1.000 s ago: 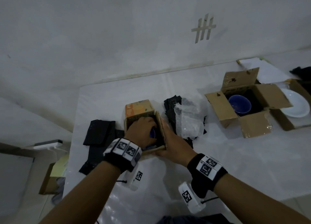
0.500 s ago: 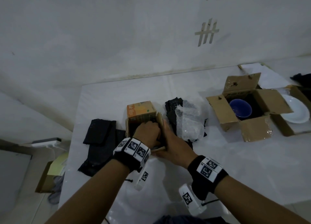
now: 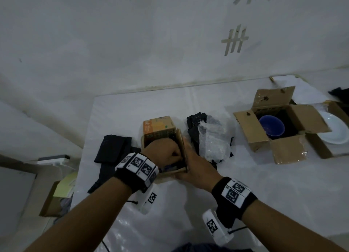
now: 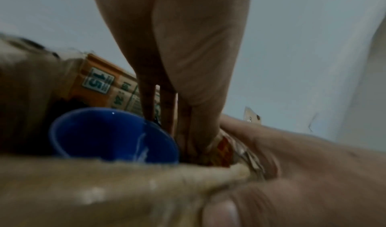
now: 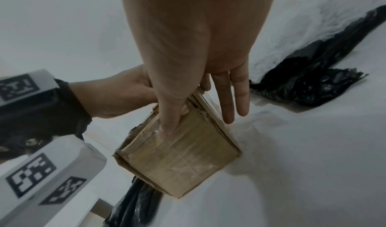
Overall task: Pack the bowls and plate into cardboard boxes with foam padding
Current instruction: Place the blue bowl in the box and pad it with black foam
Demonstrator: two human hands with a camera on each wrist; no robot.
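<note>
A person stands over a white-covered surface (image 3: 245,185), packing a blue bowl (image 4: 112,135) into a small cardboard box (image 3: 160,130) near its left end. The left hand (image 3: 164,153) reaches into the box, fingers (image 4: 146,88) extended down between the bowl's rim and the box wall; whether they pinch padding cannot be told. The right hand (image 3: 196,168) steadies the box from outside, thumb on its near wall and fingers spread along its right side.

To do this well, keep bracing the box and seat the bowl level, padded all round.

Counted: two blue bowls, the second bowl (image 3: 272,127) sitting in an open box (image 3: 283,149) to the right; one white plate (image 3: 334,128) on a third box (image 3: 321,149) at the far right; dark foam sheets (image 3: 113,149) left of the small box; one bubble wrap bundle (image 3: 213,138) on more dark padding.
</note>
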